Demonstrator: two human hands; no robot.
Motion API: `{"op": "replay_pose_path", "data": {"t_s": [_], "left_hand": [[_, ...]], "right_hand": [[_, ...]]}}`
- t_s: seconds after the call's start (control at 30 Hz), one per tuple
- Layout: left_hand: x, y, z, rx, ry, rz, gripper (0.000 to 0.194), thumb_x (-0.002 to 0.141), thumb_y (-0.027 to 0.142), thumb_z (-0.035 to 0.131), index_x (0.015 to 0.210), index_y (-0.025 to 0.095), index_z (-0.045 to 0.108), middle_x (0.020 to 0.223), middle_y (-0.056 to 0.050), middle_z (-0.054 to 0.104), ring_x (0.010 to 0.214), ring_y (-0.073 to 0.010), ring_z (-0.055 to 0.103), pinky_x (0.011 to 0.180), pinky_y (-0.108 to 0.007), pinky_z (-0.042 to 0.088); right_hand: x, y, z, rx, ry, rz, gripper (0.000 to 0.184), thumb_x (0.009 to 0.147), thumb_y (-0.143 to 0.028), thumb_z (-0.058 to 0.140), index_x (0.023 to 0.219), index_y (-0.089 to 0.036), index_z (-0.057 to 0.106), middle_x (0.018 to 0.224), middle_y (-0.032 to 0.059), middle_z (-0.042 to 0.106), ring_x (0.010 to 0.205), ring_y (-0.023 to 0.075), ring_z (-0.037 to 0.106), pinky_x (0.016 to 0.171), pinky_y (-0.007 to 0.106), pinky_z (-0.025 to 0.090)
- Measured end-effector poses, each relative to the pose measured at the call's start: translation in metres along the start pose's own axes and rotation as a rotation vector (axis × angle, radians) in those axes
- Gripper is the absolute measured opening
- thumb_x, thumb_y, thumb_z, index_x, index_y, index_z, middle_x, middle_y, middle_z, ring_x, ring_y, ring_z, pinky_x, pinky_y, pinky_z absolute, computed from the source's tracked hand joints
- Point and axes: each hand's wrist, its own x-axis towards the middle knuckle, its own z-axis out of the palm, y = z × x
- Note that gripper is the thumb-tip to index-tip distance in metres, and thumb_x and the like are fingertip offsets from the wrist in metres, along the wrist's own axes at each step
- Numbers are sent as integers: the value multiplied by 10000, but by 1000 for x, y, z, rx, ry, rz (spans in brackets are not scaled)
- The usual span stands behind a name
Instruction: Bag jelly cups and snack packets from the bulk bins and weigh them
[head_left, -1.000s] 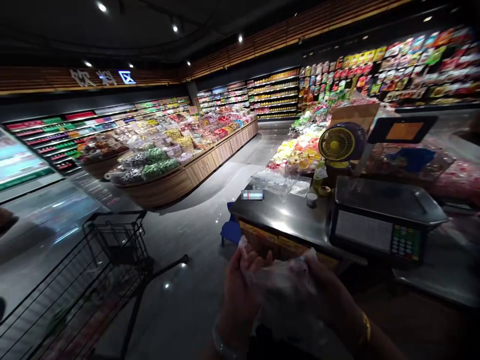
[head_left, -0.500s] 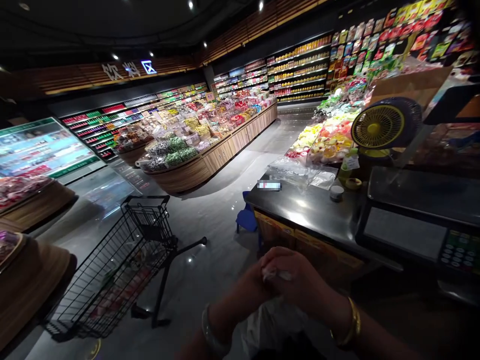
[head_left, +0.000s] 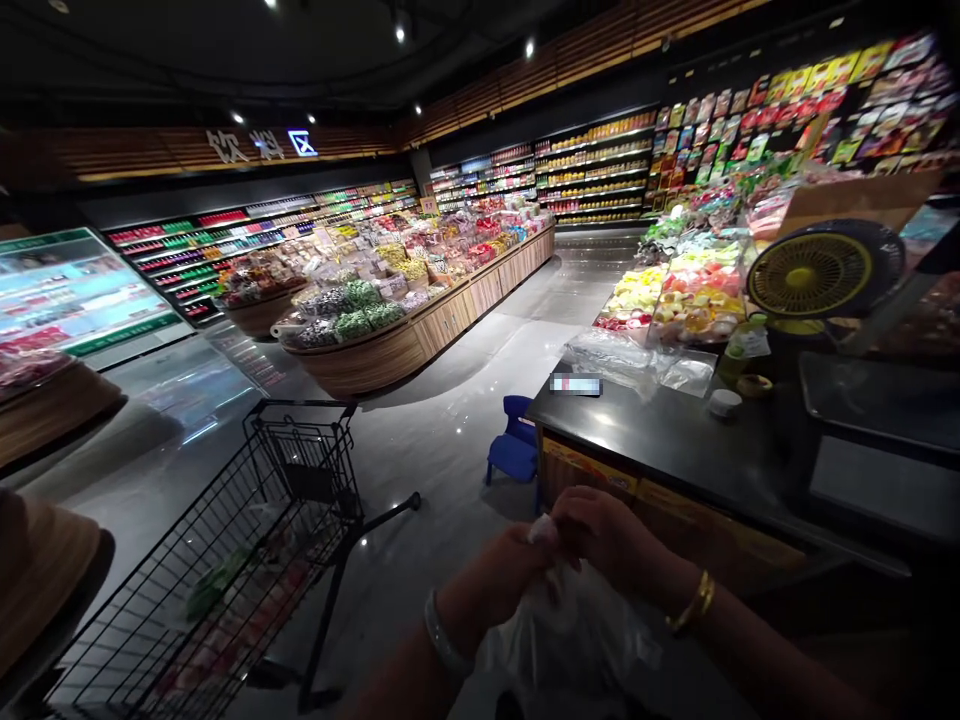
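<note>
Both my hands meet in front of me at the gathered top of a clear plastic bag (head_left: 574, 625). My left hand (head_left: 510, 565), with a pale bracelet at the wrist, is closed around the bunched neck. Close beside it, my right hand (head_left: 611, 535), with a gold bracelet, pinches the same plastic. Below the hands the bag hangs down, and what it contains is too dark to make out. The fingertips are partly hidden where the hands come together.
A black shopping cart (head_left: 300, 480) holding bagged goods stands at the left. On the right, a dark counter (head_left: 637, 425) carries plastic bags (head_left: 619, 360), a fan (head_left: 821, 270) and a scale (head_left: 885, 420). A blue chair (head_left: 514, 445) stands by it. Wooden produce displays (head_left: 442, 320) lie beyond.
My hands have turned from clasped together to side by side at the bag's neck, and more of the bag shows below. The view has shifted slightly left.
</note>
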Motion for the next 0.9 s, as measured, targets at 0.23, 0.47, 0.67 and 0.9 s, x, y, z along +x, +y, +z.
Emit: {"op": "replay_pose_path", "data": {"t_s": [0.23,0.47,0.67,0.9], "left_hand": [[-31,-6,-83,-217,115,-8,333,722,437,778,684,114,703,627,-29,608,547,-110,479,583,-266,356],[-69,0,-153,-230,411,137,252,637,278,825,793,146,678,717,1,639,598,-95,486,605,-252,352],[-109,26,-217,442,207,286,99,739,193,714,809,191,644,859,-35,689,791,-180,629,736,-299,472],[-142,10,-266,1151,783,430,118,909,144,519,951,179,623,974,-82,690,920,-227,634,848,-371,520]], "right_hand": [[35,-40,83,-539,115,-47,153,921,-245,588,801,-195,669,826,73,699,816,252,630,795,409,442],[73,-35,150,-289,177,-16,183,925,-365,568,1009,-269,698,1096,92,726,1017,291,663,869,425,524],[146,-17,200,43,-195,-12,699,743,-346,751,1392,-244,512,1324,118,643,1204,343,606,1034,519,472],[221,-23,263,443,-340,114,462,841,-474,671,1231,-227,640,1263,114,680,1178,302,621,1044,483,467]]}}
